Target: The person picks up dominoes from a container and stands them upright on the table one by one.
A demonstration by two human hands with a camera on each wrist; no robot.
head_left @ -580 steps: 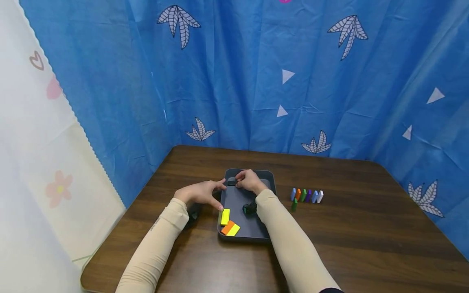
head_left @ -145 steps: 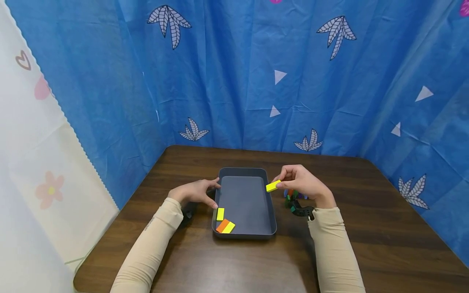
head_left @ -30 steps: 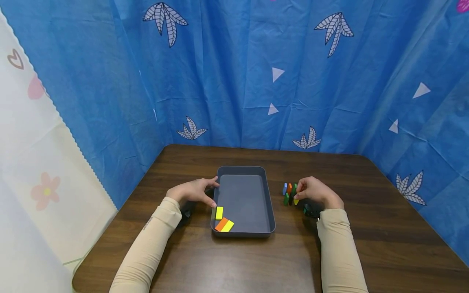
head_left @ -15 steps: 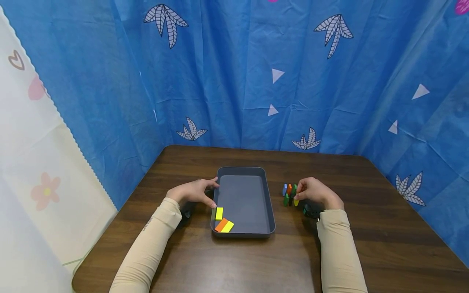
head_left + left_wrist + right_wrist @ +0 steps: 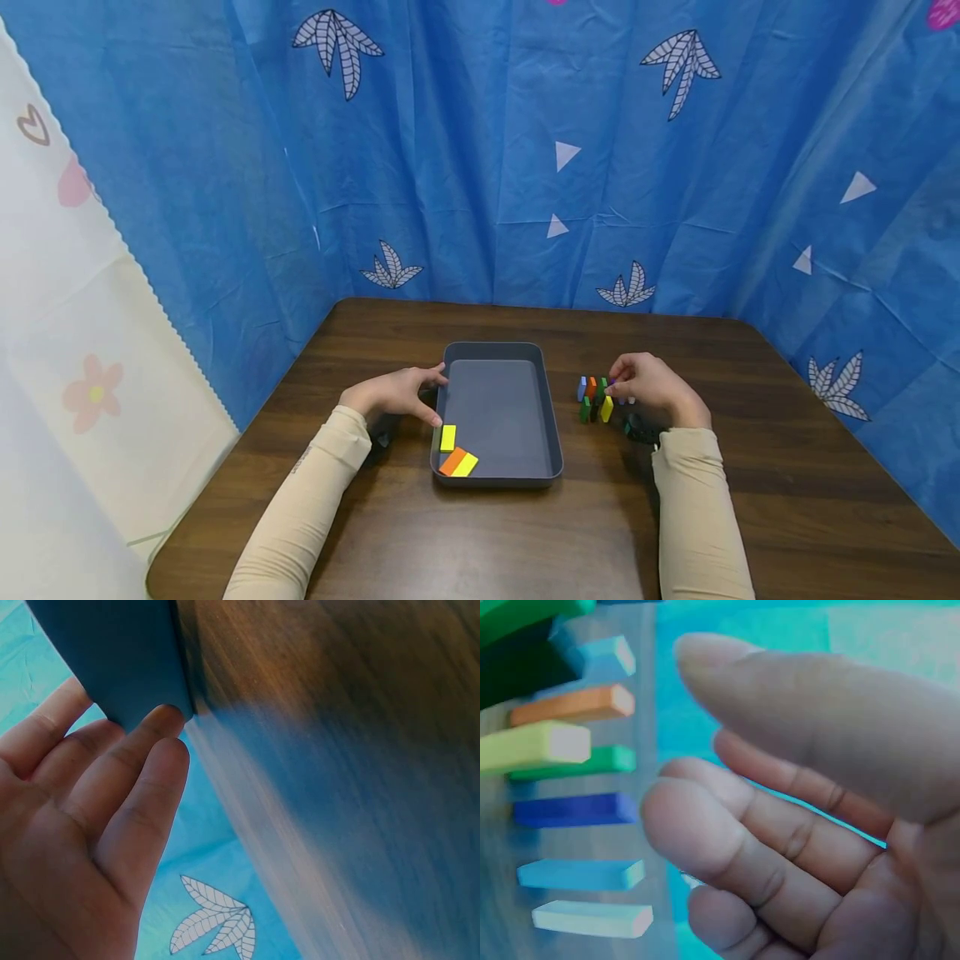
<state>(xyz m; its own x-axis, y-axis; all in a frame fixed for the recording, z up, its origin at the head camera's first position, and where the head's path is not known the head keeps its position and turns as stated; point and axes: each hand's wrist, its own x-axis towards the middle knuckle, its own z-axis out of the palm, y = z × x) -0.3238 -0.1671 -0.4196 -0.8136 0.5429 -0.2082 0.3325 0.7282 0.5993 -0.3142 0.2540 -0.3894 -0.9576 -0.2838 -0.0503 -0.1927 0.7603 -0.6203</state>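
My right hand [image 5: 648, 383] hovers beside the small standing blocks, thumb and fingers apart with nothing between them in the right wrist view. Nearest is a yellow block [image 5: 607, 409], upright in a front row with a green block [image 5: 585, 409] and a dark block [image 5: 596, 409]. Behind them stand a blue block [image 5: 582, 388], an orange block [image 5: 592, 387], a green block, a purple block [image 5: 574, 810], a light blue block [image 5: 581, 875] and a white block [image 5: 589, 919]. My left hand [image 5: 393, 393] touches the left side of the grey tray [image 5: 498, 482], fingers spread.
Inside the tray's near left corner lie a yellow block [image 5: 447, 438], an orange block [image 5: 452, 461] and another yellow block [image 5: 466, 465]. The wooden table [image 5: 555, 542] ends at a blue curtain [image 5: 480, 167]; a white curtain [image 5: 82, 333] hangs at left.
A dark block left the tray earlier; a yellow block followed, carried to the front row. Within the last half second my right hand has let go of it and drawn up. The left hand stayed.
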